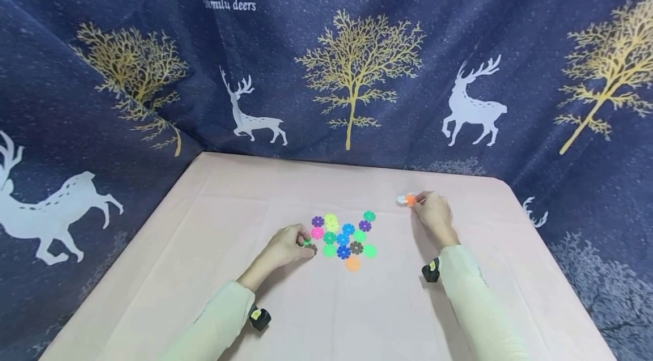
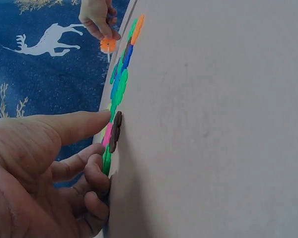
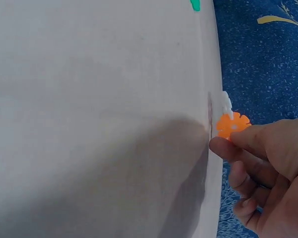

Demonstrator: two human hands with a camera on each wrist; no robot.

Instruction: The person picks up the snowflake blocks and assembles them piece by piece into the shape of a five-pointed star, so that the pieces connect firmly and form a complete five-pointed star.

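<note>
In the head view, my right hand (image 1: 435,215) pinches an orange snowflake disc (image 1: 410,199) between thumb and finger. A white snowflake disc (image 3: 226,102) is joined edgewise to the orange one, clear in the right wrist view. My left hand (image 1: 283,246) is at the left end of a group of coloured discs. Its thumb and fingertips stand apart beside a dark brown disc (image 2: 116,132) and a green disc (image 2: 107,161); whether they touch these is hard to tell. A pink disc (image 1: 317,233) lies just beyond the left fingertips.
More discs lie grouped mid-table, among them a purple disc (image 1: 318,221), a blue disc (image 1: 343,251), a yellow disc (image 1: 331,219) and a peach disc (image 1: 352,263). A pale pink cloth covers the table (image 1: 326,315). Behind hangs a dark blue curtain (image 1: 285,55).
</note>
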